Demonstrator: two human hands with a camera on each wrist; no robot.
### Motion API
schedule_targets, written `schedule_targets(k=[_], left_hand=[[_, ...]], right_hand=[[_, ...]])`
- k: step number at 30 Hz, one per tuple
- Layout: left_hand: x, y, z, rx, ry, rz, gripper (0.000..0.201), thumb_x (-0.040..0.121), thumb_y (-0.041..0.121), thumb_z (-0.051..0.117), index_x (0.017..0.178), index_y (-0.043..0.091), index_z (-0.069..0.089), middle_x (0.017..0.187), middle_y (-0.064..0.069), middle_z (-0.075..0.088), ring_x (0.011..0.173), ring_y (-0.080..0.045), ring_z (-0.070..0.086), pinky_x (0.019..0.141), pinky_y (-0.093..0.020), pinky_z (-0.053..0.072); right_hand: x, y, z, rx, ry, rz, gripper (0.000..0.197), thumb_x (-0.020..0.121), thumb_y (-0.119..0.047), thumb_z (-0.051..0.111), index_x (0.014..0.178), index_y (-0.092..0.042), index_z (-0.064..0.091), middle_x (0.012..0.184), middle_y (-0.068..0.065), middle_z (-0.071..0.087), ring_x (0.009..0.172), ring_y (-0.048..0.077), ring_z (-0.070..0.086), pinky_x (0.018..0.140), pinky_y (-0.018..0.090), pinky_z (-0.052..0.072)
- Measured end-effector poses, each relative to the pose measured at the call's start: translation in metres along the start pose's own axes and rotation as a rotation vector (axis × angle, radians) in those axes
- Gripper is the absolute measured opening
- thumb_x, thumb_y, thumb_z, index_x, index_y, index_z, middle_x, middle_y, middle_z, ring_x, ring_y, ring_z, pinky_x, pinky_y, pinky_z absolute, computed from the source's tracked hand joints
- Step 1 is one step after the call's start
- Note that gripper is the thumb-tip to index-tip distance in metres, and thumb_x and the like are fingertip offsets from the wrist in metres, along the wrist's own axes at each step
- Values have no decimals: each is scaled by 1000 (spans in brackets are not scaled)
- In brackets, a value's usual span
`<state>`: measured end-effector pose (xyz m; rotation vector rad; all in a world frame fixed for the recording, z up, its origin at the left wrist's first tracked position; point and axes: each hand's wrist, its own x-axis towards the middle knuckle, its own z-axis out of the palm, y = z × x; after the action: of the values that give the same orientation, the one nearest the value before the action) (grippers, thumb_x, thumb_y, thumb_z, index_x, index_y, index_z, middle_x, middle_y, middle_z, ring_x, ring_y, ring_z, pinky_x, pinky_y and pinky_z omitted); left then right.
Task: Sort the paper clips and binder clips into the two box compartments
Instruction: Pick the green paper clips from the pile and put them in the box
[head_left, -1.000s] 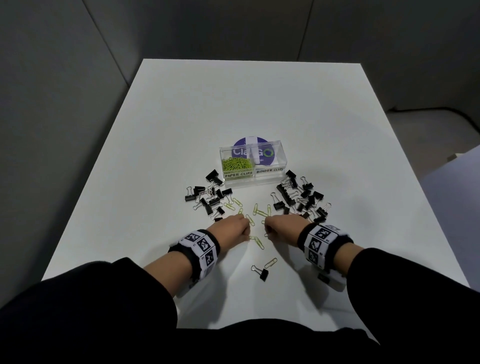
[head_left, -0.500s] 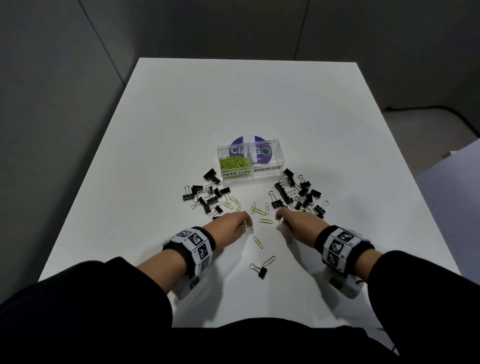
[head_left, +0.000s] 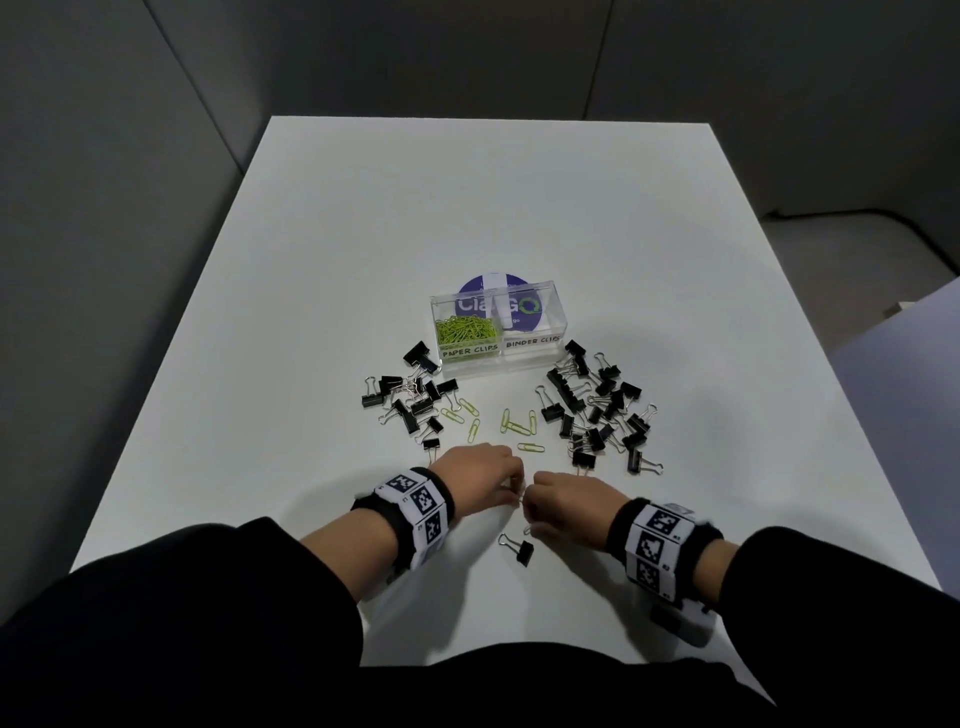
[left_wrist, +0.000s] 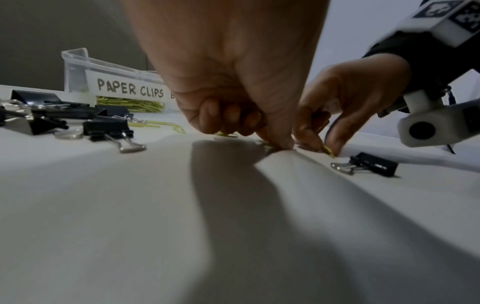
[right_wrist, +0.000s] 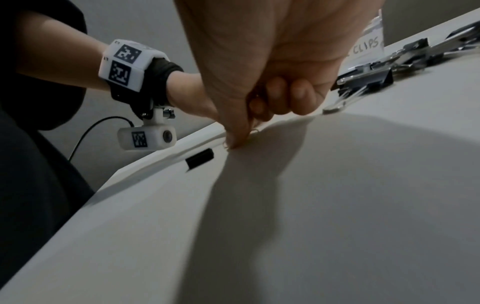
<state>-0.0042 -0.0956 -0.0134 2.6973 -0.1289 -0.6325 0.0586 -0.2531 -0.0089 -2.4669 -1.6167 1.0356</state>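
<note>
A clear two-part box (head_left: 550, 312) stands mid-table; its left part, labelled PAPER CLIPS, holds green paper clips (head_left: 465, 328), and its BINDER CLIPS part looks empty. Several loose green paper clips (head_left: 519, 426) lie in front of it. Black binder clips lie in a left pile (head_left: 410, 397) and a right pile (head_left: 597, 410). My left hand (head_left: 514, 491) and right hand (head_left: 527, 505) meet fingertip to fingertip on the table. In the left wrist view the left hand (left_wrist: 275, 145) pinches a green clip against the table, and the right hand (left_wrist: 324, 148) pinches another green clip (left_wrist: 329, 152).
A lone binder clip (head_left: 519, 550) lies just behind my fingertips, toward my body. The white table (head_left: 467, 208) stretches bare beyond the box. Grey walls close in at the back and left; the near edge is under my forearms.
My right hand has come back from the right binder-clip pile toward my body and leftward, meeting the left hand. The left hand has drawn slightly nearer. Both now cover the clip that lay there.
</note>
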Motion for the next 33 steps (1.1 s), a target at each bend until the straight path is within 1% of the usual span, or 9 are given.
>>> schedule_targets(k=[5, 9, 12, 16, 18, 22, 25, 29, 33], left_hand=[[-3, -3, -2, -48, -24, -43, 27, 96, 27, 45, 112, 6, 52, 115, -10, 52, 105, -25, 51, 78, -29, 36], [-13, -21, -14, -297, 105, -130, 16, 96, 22, 44, 103, 9, 52, 96, -3, 57, 82, -16, 48, 71, -22, 33], [-16, -42, -26, -367, 182, -205, 25, 97, 13, 37, 113, 11, 56, 107, -3, 61, 89, -15, 53, 77, -20, 38], [-15, -60, -39, -537, 246, -316, 29, 99, 11, 32, 111, 9, 59, 77, 2, 54, 65, -8, 50, 53, -5, 38], [-11, -65, -42, -602, 262, -351, 29, 99, 10, 31, 108, 8, 58, 67, 4, 48, 58, -7, 45, 48, -5, 38], [-1, -69, -43, -491, 198, -343, 26, 95, 4, 31, 106, 10, 53, 71, 4, 47, 67, -16, 46, 55, -22, 35], [3, -66, -50, -307, 110, -263, 18, 93, 19, 43, 109, 14, 49, 89, 1, 53, 84, -21, 53, 68, -28, 37], [14, -75, -59, 38, -17, -127, 40, 89, 23, 54, 128, 19, 43, 123, -2, 52, 113, -21, 52, 87, -30, 43], [25, -84, -63, 102, -74, -97, 37, 89, 27, 57, 123, 19, 48, 119, -5, 52, 111, -22, 51, 85, -31, 42]], right_hand=[[6, 7, -5, 43, 38, 33, 23, 93, -23, 48, 107, -5, 53, 110, 14, 55, 94, 29, 55, 77, 36, 41], [9, 14, -21, 180, 174, 114, 22, 97, -21, 41, 113, -8, 46, 103, 13, 64, 85, 25, 56, 73, 30, 39], [16, 21, -31, 193, 199, 215, 22, 97, -18, 38, 114, -8, 48, 102, 13, 63, 81, 23, 53, 71, 29, 37], [32, 29, -36, 160, 207, 351, 17, 95, -14, 33, 95, -9, 49, 99, 9, 58, 86, 26, 55, 74, 34, 41], [35, 28, -38, 139, 220, 380, 18, 97, -28, 35, 91, -13, 44, 94, 4, 52, 80, 22, 51, 71, 32, 39], [39, 27, -35, 63, 238, 344, 46, 83, -53, 52, 105, -13, 44, 104, 1, 53, 92, 22, 54, 72, 32, 40], [46, 26, -35, 65, 250, 297, 52, 79, -51, 57, 112, -13, 43, 114, 3, 52, 102, 23, 54, 78, 34, 43], [57, 24, -39, 27, 262, 261, 45, 82, -44, 58, 112, -13, 47, 117, 4, 54, 105, 24, 54, 81, 34, 44], [64, 25, -47, 13, 258, 243, 34, 88, -36, 56, 110, -10, 52, 116, 7, 54, 105, 26, 54, 83, 34, 43]])
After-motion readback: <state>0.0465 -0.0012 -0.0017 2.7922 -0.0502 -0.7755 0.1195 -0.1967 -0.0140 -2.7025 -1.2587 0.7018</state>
